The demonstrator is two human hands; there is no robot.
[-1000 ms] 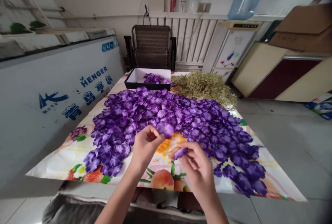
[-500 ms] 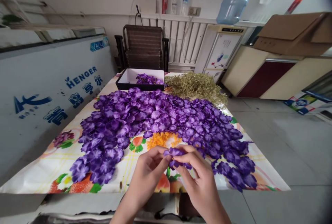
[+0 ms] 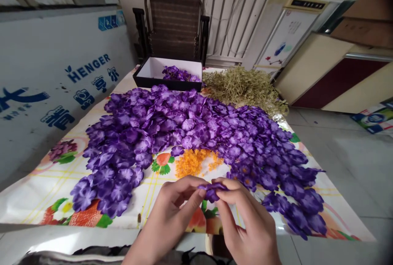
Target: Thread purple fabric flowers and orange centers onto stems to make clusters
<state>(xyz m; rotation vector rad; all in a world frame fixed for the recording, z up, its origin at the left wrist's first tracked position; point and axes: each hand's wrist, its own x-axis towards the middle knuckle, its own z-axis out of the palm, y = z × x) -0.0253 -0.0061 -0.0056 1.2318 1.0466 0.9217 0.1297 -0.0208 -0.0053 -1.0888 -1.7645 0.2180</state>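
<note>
Between my two hands, above the front of the table, is a purple artificial flower (image 3: 212, 192). My left hand (image 3: 175, 209) pinches its left side between thumb and forefinger. From the right, my right hand (image 3: 245, 212) grips the other side with its fingertips. Just beyond my hands lies a small heap of orange flower centres (image 3: 190, 162). A wide arc of loose purple petals (image 3: 187, 124) spreads over the printed tablecloth (image 3: 159, 212) behind and to both sides. My fingers hide part of the held flower.
A black box with a white inside (image 3: 150, 68) holds several purple flowers at the table's far edge. Beside it lies a bundle of dry greenish stems (image 3: 245, 87). A folding chair (image 3: 174, 23) stands behind, a white freezer (image 3: 61, 64) at left, a cabinet (image 3: 334, 72) at right.
The view has tilted down and come closer to the table. Both hands still hold the purple flower, which has turned a little between the fingers.
</note>
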